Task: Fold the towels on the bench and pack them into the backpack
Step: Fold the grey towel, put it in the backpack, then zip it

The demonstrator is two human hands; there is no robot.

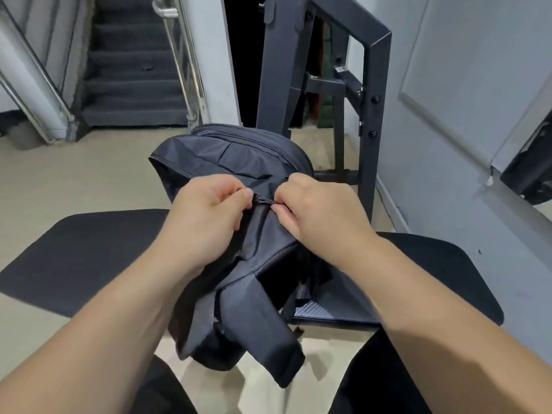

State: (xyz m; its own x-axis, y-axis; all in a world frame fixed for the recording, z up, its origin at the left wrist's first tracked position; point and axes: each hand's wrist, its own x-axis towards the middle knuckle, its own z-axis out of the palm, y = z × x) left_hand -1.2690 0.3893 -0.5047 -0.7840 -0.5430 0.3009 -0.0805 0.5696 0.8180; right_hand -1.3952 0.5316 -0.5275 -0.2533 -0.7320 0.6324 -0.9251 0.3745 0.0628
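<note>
A black backpack (239, 162) of smooth woven nylon lies on the bench (89, 249), its rounded top pointing away from the person and its bottom end hanging over the near edge between the person's knees. The bench pad is flat, matte black and round-cornered. A line of zip teeth curves along the backpack's far rim. The left hand (209, 213) is curled, its thumb and forefinger pinching one end of a small dark zip pull (264, 200) on the bag's upper face. The right hand (319, 213) is curled too, its fingertips bunching the fabric just beside the other end of the pull. A wide, flat padded strap (265, 333) droops from the near end, creased and folded. Behind the bench stands a frame (375, 115) of square dark metal tubing with bolts. To the far left, grey carpeted stairs (131, 73) rise beside a shiny steel handrail (179, 55).
</note>
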